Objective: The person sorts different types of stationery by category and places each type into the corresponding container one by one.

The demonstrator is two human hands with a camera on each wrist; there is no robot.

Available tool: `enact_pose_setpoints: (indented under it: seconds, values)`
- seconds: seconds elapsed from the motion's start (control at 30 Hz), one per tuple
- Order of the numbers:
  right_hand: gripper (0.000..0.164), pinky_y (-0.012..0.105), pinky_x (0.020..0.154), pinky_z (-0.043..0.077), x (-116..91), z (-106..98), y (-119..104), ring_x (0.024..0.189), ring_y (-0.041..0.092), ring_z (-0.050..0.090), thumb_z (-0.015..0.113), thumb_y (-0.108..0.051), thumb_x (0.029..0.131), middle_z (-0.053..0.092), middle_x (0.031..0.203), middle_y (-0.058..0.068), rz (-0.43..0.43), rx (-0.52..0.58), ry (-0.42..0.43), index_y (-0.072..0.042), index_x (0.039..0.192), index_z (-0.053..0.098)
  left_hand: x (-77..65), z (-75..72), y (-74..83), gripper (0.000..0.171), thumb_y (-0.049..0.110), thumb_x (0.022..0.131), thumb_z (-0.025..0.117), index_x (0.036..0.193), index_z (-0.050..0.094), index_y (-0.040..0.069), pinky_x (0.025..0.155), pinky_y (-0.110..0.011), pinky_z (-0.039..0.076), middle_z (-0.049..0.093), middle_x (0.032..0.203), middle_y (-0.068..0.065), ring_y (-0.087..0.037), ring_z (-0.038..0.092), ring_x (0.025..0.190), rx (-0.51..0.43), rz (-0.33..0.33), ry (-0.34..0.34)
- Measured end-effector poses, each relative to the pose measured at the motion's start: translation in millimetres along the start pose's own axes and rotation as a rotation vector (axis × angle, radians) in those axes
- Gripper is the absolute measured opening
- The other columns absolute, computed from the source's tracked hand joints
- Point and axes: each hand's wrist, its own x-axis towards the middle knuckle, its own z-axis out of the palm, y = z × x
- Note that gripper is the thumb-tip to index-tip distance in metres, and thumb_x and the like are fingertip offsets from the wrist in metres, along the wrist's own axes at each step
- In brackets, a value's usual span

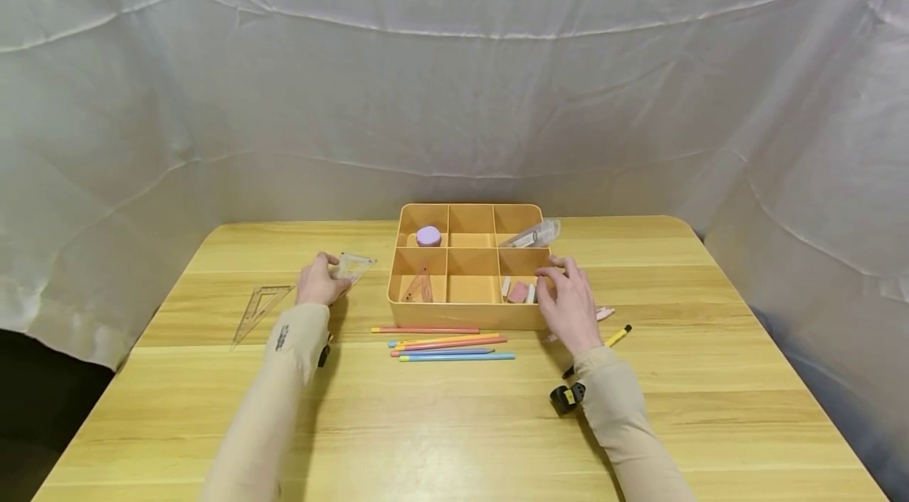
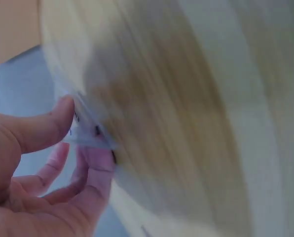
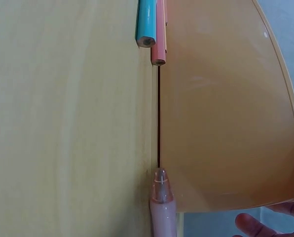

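My left hand point(image 1: 321, 279) pinches a clear set square point(image 1: 355, 266) between thumb and fingers over the left side of the table. In the left wrist view the set square point(image 2: 80, 123) shows between the thumb and fingertips. My right hand point(image 1: 568, 301) is at the front right corner of a tan compartment box point(image 1: 465, 316), thumb and index finger bent loosely over its rim. White and pink erasers point(image 1: 518, 293) lie in the compartment beside those fingers. In the right wrist view a few fingertips point(image 3: 255, 227) show beside the box's corner.
Another set square point(image 1: 261, 311) lies at the left. Several coloured pencils point(image 1: 454, 342) lie before the box. A yellow and black pen point(image 1: 618, 336) and a pink pen point(image 3: 163, 212) lie near the right hand. The box also holds a lavender object point(image 1: 428, 236) and a clear-ended item point(image 1: 543, 234).
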Motion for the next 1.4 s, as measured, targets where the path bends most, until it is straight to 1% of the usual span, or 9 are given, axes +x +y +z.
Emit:
enact_pose_setpoints:
  seconds: [0.1,0.33,0.47,0.6,0.73,0.87,0.97,1.17,1.4]
  values:
    - [0.022,0.056,0.097,0.045,-0.1,-0.1,0.6,0.12,0.045,0.053,0.059,-0.009,0.097,0.057,0.137,0.023,-0.001,0.001,0.001,0.002,0.111,0.073,-4.1,-0.2,-0.2,0.05,0.018,0.096,0.066,0.137,0.05,-0.004,0.093,-0.044,0.055,0.064,0.127,-0.03,-0.038,0.066,0.108,-0.119,-0.015,-0.011]
    - [0.021,0.056,0.098,0.046,0.2,-0.9,0.6,0.12,0.045,0.053,0.059,-0.009,0.097,0.057,0.136,0.024,-0.008,-0.004,0.007,0.002,0.11,0.073,-10.3,-1.4,0.3,0.042,0.013,0.098,0.06,0.137,0.057,-0.003,0.066,-0.023,0.058,0.068,0.12,-0.028,-0.014,0.071,0.072,-0.253,-0.02,0.031]
    - [0.021,0.056,0.098,0.046,0.3,-1.2,0.6,0.12,0.045,0.053,0.059,-0.009,0.097,0.057,0.136,0.024,-0.01,-0.006,0.01,0.002,0.11,0.073,-15.8,-0.6,1.0,0.044,0.013,0.1,0.056,0.143,0.054,0.003,0.06,-0.025,0.056,0.067,0.124,-0.025,-0.018,0.071,0.07,-0.284,0.001,0.062]
    - [0.021,0.056,0.098,0.046,0.0,-0.7,0.5,0.12,0.046,0.053,0.059,-0.008,0.097,0.057,0.137,0.024,-0.016,-0.006,0.01,0.002,0.11,0.073,-21.5,1.6,1.1,0.039,0.016,0.1,0.057,0.137,0.06,0.008,0.059,-0.022,0.048,0.07,0.121,-0.024,-0.025,0.071,0.075,-0.312,0.061,0.157]
    - [0.021,0.057,0.099,0.046,-0.3,0.2,0.0,0.121,0.046,0.053,0.059,-0.009,0.097,0.057,0.137,0.024,-0.016,-0.003,0.003,0.002,0.11,0.073,-26.6,2.4,-0.3,0.032,0.008,0.099,0.059,0.13,0.065,0.002,0.065,-0.018,0.056,0.075,0.112,-0.022,-0.013,0.072,0.073,-0.557,0.127,0.233]
    - [0.022,0.057,0.1,0.045,-0.1,0.9,-0.2,0.122,0.045,0.052,0.058,-0.008,0.097,0.056,0.138,0.023,-0.007,0.0,-0.003,0.002,0.111,0.072,-32.4,1.4,1.7,0.035,0.001,0.098,0.061,0.132,0.063,-0.002,0.078,-0.017,0.059,0.079,0.096,0.0,0.0,0.073,0.074,-0.823,0.165,0.264]
    - [0.022,0.057,0.1,0.045,-0.1,1.3,-0.1,0.121,0.045,0.052,0.057,-0.008,0.098,0.056,0.138,0.023,-0.007,-0.001,0.001,0.002,0.11,0.073,-37.3,0.1,6.2,0.036,0.001,0.098,0.06,0.134,0.061,-0.003,0.081,-0.016,0.058,0.072,0.089,0.011,0.001,0.074,0.075,-0.932,0.179,0.297]
    - [0.022,0.056,0.097,0.046,-0.8,1.6,-0.6,0.12,0.044,0.053,0.057,-0.007,0.097,0.057,0.137,0.023,-0.014,-0.01,0.01,0.002,0.11,0.073,-48.4,-2.7,15.3,0.034,0.0,0.098,0.06,0.132,0.064,-0.003,0.082,-0.016,0.058,0.067,0.089,0.004,-0.001,0.073,0.076,-0.993,0.221,0.356]
    - [0.023,0.057,0.098,0.046,-1.0,0.2,-0.7,0.123,0.045,0.052,0.056,-0.01,0.098,0.055,0.139,0.023,-0.005,-0.012,-0.009,0.001,0.11,0.073,-58.2,-5.4,21.5,0.029,-0.004,0.092,0.067,0.12,0.068,0.003,0.077,-0.016,0.059,0.073,0.084,0.011,-0.003,0.071,0.075,-1.048,0.216,0.437]
